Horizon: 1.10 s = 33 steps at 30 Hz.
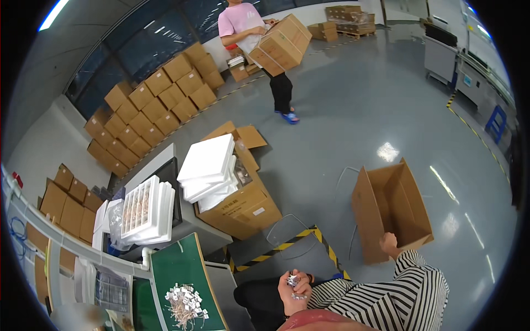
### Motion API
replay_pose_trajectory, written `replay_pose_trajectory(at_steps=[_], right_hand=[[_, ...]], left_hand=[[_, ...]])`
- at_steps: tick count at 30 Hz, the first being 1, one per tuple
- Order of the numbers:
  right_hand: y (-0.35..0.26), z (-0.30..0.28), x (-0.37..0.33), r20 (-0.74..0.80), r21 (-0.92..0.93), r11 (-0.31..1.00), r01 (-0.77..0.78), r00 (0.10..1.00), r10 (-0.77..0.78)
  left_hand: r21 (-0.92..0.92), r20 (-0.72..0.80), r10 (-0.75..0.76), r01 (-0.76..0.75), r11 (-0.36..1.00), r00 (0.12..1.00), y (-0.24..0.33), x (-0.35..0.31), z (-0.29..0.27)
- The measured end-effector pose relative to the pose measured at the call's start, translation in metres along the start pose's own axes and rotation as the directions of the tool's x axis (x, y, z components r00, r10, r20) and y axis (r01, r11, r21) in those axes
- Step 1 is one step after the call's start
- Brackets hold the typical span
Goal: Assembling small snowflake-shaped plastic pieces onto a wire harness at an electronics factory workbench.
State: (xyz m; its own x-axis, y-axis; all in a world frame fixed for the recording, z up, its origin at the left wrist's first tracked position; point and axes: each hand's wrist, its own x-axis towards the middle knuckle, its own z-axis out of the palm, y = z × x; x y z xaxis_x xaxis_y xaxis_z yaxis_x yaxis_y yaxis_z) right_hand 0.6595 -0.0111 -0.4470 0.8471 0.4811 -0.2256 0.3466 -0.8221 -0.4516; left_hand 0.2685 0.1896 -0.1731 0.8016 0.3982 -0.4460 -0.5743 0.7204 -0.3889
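My left hand (293, 288) is cupped closed around a bunch of small white and silvery parts (298, 297), held low in front of my dark trousers. Reaching out to the right, my right hand (389, 243) has its fingers curled at the near edge of an open cardboard box (365, 220). Its fingertips are hardly visible, but it appears to grip that edge. The visible inside of the box is bare brown cardboard. On the green mat (182, 259) to my left lies a pile of small white connectors with thin wires (185, 303).
White foam trays (207, 160) are stacked on a large carton (248, 212); more trays (146, 209) lie left. Black-yellow tape (287, 243) and thin looped straps (342, 179) mark the floor. A person (241, 25) carries a carton (281, 44) beyond. Stacked cartons (157, 99) line the wall.
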Motion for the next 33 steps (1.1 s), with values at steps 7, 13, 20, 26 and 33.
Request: replay_pose_trajectory(at_steps=[7, 13, 20, 26, 33], right_hand=[[0.027, -0.026, -0.002, -0.124, 0.028, 0.992, -0.126, 0.984, 0.128], [0.095, -0.029, -0.042, -0.133, -0.012, 0.993, -0.118, 0.984, 0.115], [0.12, -0.019, -0.098, -0.095, -0.12, 0.986, -0.119, 0.99, 0.108], [0.017, 0.035, -0.093, 0.099, -0.279, 0.944, -0.176, 0.973, 0.21], [-0.089, 0.057, 0.019, 0.034, 0.026, 0.993, 0.116, 0.993, -0.117]], left_hand=[[0.018, 0.049, -0.017, 0.016, 1.0, 0.999, 0.004, -0.011, -0.009], [0.156, 0.132, -0.057, 0.036, 0.987, 0.99, 0.016, 0.005, -0.021], [0.077, 0.164, -0.007, -0.005, 0.997, 0.986, 0.005, -0.004, -0.021], [0.093, 0.216, -0.04, 0.02, 0.995, 0.975, 0.045, 0.001, -0.044], [0.126, 0.151, -0.057, 0.038, 0.991, 0.987, 0.133, 0.094, -0.003]])
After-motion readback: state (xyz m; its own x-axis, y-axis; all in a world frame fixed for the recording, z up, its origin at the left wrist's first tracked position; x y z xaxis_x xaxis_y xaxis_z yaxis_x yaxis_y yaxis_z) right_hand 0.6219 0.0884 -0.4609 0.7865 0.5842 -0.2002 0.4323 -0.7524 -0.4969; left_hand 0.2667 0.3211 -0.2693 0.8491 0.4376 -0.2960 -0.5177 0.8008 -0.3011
